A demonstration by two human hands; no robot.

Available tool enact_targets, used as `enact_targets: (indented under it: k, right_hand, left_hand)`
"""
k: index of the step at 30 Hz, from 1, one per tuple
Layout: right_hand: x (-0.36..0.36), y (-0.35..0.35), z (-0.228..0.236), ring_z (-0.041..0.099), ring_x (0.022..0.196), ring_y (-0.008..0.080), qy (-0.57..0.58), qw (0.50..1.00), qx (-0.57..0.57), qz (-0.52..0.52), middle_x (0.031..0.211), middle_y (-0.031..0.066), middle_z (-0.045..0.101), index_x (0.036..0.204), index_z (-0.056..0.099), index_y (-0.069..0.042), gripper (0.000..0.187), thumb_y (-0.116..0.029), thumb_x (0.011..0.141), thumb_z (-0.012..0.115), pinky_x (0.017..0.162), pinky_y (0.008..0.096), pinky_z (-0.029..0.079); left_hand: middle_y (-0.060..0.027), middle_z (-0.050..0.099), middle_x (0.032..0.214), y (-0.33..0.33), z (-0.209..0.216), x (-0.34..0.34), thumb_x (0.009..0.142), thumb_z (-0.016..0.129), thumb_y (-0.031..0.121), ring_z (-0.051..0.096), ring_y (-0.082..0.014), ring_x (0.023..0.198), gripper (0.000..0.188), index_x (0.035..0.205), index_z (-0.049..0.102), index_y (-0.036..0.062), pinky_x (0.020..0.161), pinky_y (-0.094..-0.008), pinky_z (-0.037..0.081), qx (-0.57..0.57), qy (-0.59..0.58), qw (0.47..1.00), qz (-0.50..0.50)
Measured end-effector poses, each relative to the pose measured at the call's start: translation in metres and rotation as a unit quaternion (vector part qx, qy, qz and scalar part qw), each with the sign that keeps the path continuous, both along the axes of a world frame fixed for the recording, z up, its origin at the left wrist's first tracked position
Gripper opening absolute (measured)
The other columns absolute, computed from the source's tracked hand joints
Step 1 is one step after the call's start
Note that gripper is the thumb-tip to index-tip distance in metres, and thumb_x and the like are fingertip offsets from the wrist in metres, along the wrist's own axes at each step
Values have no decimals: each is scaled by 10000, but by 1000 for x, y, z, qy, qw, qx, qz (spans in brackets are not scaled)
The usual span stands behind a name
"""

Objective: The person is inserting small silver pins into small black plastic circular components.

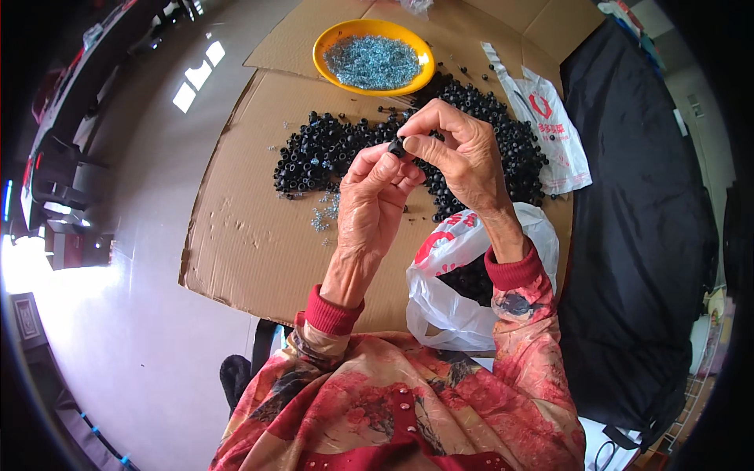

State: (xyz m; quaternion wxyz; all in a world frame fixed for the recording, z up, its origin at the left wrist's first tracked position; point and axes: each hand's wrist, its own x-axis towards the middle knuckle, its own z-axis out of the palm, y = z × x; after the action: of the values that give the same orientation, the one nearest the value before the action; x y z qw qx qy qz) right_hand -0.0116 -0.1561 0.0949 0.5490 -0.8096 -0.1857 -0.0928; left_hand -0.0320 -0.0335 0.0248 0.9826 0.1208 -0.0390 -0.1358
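Over the cardboard, my two hands meet at the fingertips. Thumb and fingers of my left hand (367, 200) pinch a small, round black cap-like piece (397, 147). Against its right side, my right hand (463, 153) has thumb and forefinger pinched together; whatever lies between them is too small to make out. Behind and beside the hands spreads a pile of similar black pieces (302, 161), many hollow with a round opening. A yellow dish (319, 61) beyond them holds a heap of tiny clear bluish pieces (373, 63).
Cardboard (236, 212) covers the work surface. Near my right forearm stands an opened white plastic bag (444, 314) with more black pieces inside. A flattened white bag (565, 157) lies at the right, beside black fabric (628, 220). Some clear bits (323, 216) lie scattered left of my hand.
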Motion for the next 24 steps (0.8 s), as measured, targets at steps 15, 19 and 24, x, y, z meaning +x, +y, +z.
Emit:
enact_targets:
  k: [15,19,24]
  right_hand:
    - [-1,-5,-7,600,723,175,-169,984,-57,-6,777,60,598,829,610,-15,95,-9,742,647,649,272,487]
    - [0,-10,-4,596,731,168,-168,984,-51,16,777,55,603,819,619,-13,83,-8,741,646,651,269,487]
    - [-1,-15,-4,586,745,150,-108,993,-1,43,763,45,610,807,631,-16,68,-35,744,648,682,272,470]
  left_hand:
    - [-96,622,897,1,5,-1,862,556,84,616,-190,795,126,967,565,15,776,-335,503,49,-23,998,11]
    - [-97,623,895,0,7,-1,875,533,121,610,-196,809,144,976,558,21,797,-348,491,26,-12,999,-22]
    - [-90,620,908,0,7,-4,862,542,116,595,-191,838,156,991,552,30,827,-355,473,19,-3,999,-40]
